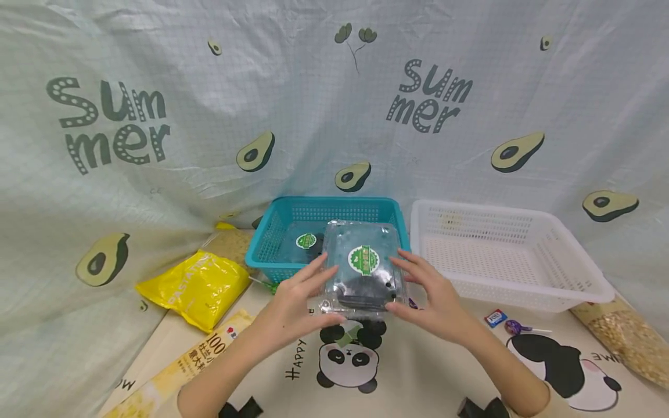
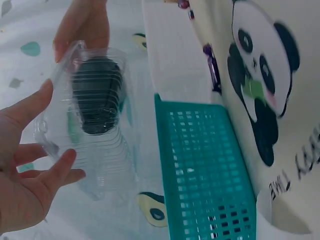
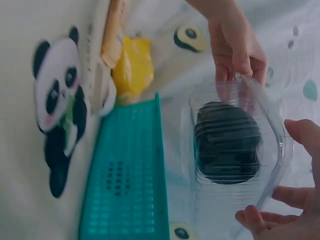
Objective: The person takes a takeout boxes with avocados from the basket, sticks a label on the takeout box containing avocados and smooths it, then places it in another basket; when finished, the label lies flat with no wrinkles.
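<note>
A clear plastic clamshell box (image 1: 345,238) with dark contents and a round green sticker (image 1: 363,260) on its lid is held up in front of the teal basket (image 1: 326,203). My left hand (image 1: 295,305) holds its left side, thumb below and fingers spread along the edge. On the opposite side, my right hand (image 1: 431,299) grips it the same way. From the left wrist view, the ribbed underside of the box hangs above the basket's level, a dark mass (image 2: 97,95) showing through. Another clear box with a green sticker (image 1: 306,240) lies inside the teal basket.
A white basket (image 1: 522,290) stands right of the teal one. Yellow pasta bag (image 1: 201,287) and a long yellow pack (image 1: 183,366) lie at left. At right are a small blue-red packet (image 1: 495,317), a purple lollipop (image 1: 514,327) and a bag of kernels (image 1: 627,334).
</note>
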The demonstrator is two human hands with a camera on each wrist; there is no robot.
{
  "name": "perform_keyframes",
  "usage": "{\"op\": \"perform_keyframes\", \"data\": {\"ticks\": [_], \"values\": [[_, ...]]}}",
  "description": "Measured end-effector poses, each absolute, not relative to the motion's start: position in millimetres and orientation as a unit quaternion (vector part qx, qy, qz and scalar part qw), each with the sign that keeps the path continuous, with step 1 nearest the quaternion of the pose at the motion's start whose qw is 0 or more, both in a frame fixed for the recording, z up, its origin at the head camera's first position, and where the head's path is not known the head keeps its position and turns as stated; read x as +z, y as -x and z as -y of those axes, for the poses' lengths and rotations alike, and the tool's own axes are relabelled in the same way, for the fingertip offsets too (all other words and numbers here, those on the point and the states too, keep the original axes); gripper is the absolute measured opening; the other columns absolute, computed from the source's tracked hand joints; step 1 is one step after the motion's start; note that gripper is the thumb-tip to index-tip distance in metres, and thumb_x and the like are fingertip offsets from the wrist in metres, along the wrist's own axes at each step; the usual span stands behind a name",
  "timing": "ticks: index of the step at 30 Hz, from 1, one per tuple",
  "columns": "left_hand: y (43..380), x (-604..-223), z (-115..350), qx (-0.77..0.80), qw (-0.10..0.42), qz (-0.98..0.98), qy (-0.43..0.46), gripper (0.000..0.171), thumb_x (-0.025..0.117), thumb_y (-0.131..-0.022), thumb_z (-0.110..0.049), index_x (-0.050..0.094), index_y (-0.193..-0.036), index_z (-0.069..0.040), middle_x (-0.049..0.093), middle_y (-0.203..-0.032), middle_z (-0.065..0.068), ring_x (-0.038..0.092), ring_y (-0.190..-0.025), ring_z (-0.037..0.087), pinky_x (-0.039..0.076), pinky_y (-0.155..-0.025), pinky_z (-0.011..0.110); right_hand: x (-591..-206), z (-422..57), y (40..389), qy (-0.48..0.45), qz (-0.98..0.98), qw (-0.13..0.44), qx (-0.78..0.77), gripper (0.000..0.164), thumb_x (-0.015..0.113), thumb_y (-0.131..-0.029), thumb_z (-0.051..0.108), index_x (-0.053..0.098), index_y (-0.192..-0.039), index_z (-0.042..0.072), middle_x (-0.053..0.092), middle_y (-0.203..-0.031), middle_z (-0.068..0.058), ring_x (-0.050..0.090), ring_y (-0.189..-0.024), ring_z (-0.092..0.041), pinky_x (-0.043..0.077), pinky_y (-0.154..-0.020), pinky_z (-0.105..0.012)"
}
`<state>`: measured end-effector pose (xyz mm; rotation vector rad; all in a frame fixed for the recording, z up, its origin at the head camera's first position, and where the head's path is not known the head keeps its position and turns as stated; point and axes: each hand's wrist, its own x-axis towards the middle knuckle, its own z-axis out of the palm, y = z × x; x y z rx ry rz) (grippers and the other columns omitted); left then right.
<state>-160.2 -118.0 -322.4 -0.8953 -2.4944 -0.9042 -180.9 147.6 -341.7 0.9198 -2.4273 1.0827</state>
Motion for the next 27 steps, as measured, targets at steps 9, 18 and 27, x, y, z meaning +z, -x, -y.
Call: {"op": "perform_keyframes", "data": {"ticks": [9, 18, 27], "values": [[232, -320, 107, -0.328, 0.155, 0.889, 0.281, 0.068, 0.074, -0.069, -0.030, 0.048, -0.127, -0.005, 0.039, -0.136, 0.015, 0.062, -0.093, 0.024, 0.051, -0.073, 0.029, -336, -150, 252, -0.289, 0.849, 0.080, 0.435, 0.063, 0.064, -0.081, 0.030, 0.037, -0.135, 0.014, 0.024, -0.144, -0.009, 0.043, -0.119, -0.027, 0.039, -0.094, -0.039], [279, -333, 98, -0.327, 0.143, 0.903, 0.242, 0.061, 0.071, -0.073, -0.035, 0.052, -0.124, -0.006, 0.044, -0.132, 0.014, 0.063, -0.091, 0.023, 0.052, -0.072, 0.030, -347, -146, 295, -0.239, 0.840, 0.026, 0.487, 0.063, 0.055, -0.085, 0.040, 0.033, -0.137, 0.011, 0.026, -0.143, -0.009, 0.029, -0.129, -0.030, 0.033, -0.099, -0.044], [301, -361, 102, -0.303, 0.064, 0.927, 0.214, 0.056, 0.069, -0.075, -0.034, 0.055, -0.121, -0.006, 0.057, -0.115, 0.014, 0.060, -0.085, 0.022, 0.050, -0.068, 0.032, -361, -122, 309, -0.165, 0.895, -0.015, 0.415, 0.050, 0.044, -0.090, 0.024, 0.035, -0.134, 0.004, 0.032, -0.139, -0.016, 0.039, -0.120, -0.036, 0.038, -0.093, -0.048]]}}
